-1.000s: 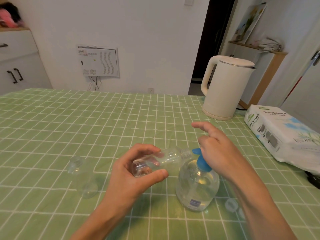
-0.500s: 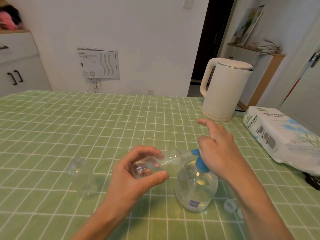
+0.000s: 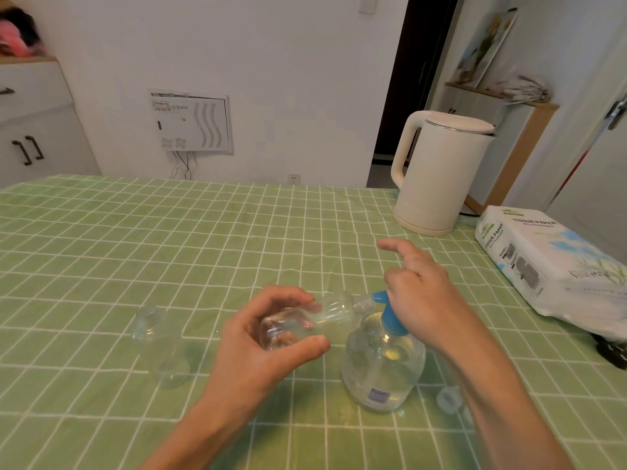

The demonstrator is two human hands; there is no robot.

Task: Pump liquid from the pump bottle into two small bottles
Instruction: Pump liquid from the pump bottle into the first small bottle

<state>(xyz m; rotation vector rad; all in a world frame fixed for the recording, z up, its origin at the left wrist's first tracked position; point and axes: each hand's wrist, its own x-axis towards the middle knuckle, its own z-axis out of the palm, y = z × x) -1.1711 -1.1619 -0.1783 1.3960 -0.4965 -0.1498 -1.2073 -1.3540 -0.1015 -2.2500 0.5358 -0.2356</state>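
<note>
A clear pump bottle [image 3: 383,371] with a blue pump head [image 3: 390,317] stands on the green checked tablecloth, about half full of clear liquid. My left hand [image 3: 268,351] grips a small clear bottle [image 3: 312,317] tilted on its side, its mouth right at the blue spout. My right hand [image 3: 420,296] rests on top of the pump head, fingers curled over it, index finger stretched out. A second small clear bottle [image 3: 159,347] stands upright to the left, untouched.
A cream electric kettle [image 3: 437,171] stands at the back right. A pack of tissue paper [image 3: 549,262] lies at the right edge. A small clear cap [image 3: 448,398] lies beside the pump bottle. A dark object [image 3: 610,347] sits under the pack's near end.
The hands and bottles hold almost the same pose; my right hand has shifted only slightly over the pump head.
</note>
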